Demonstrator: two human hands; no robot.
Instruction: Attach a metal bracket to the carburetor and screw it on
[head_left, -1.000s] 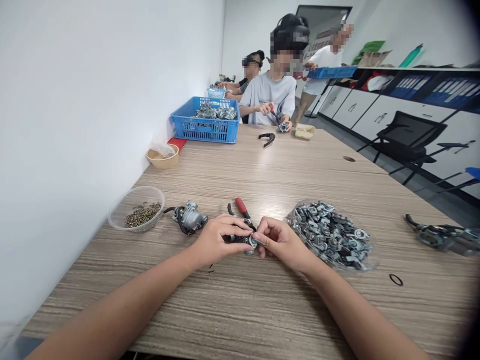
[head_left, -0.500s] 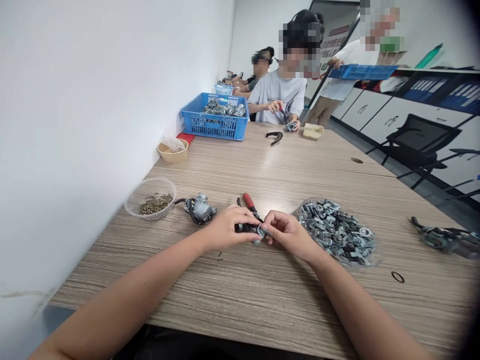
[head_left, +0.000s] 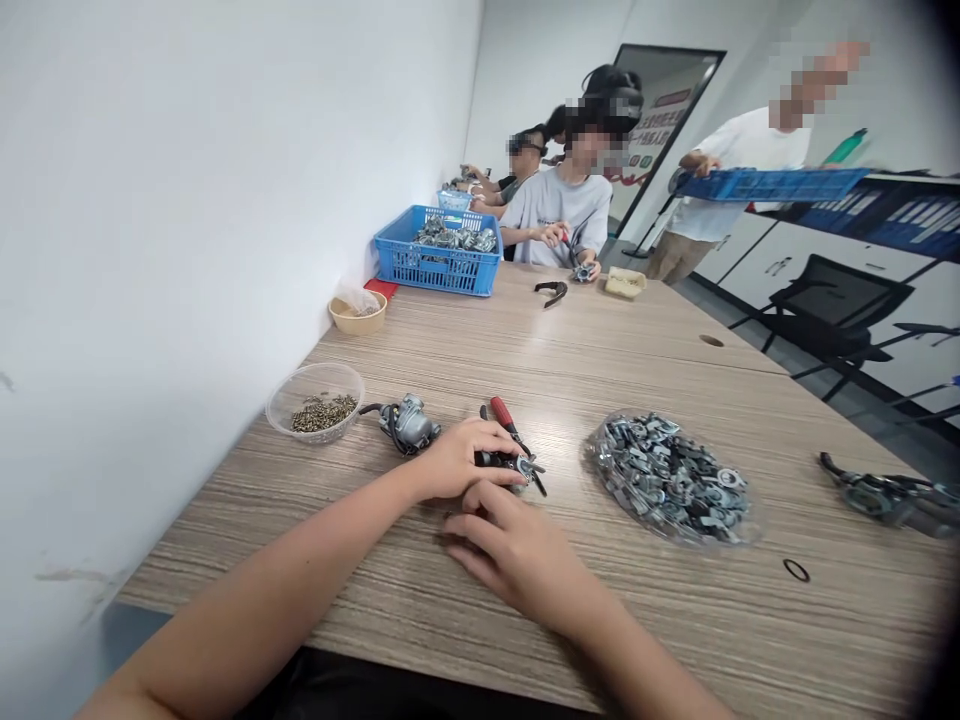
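the left hand is closed around a small dark metal part, pinning it low over the table so that its pale metal end pokes out to the right, clear of the fingers. the right hand holds nothing: it lies palm down with its fingers loosely spread and their tips on the wood, just in front of the left hand and beneath the part, so the two hands sit close together but only one has a grip. just behind the left hand lie red-handled pliers, handle pointing away, within easy reach. left of them a grey carburettor body with a black hose rests on the table, and further left, near the wall, a clear plastic bowl keeps a heap of small brass screws together. to the right of the hands a clear bag lies open and flat, spilling a pile of grey metal pieces across it. a black rubber ring lies loose near the right edge, with another carburettor beyond it. further up the table stand a blue crate filled with metal parts and a tan bowl, where other people sit working and one stands carrying a blue tray.
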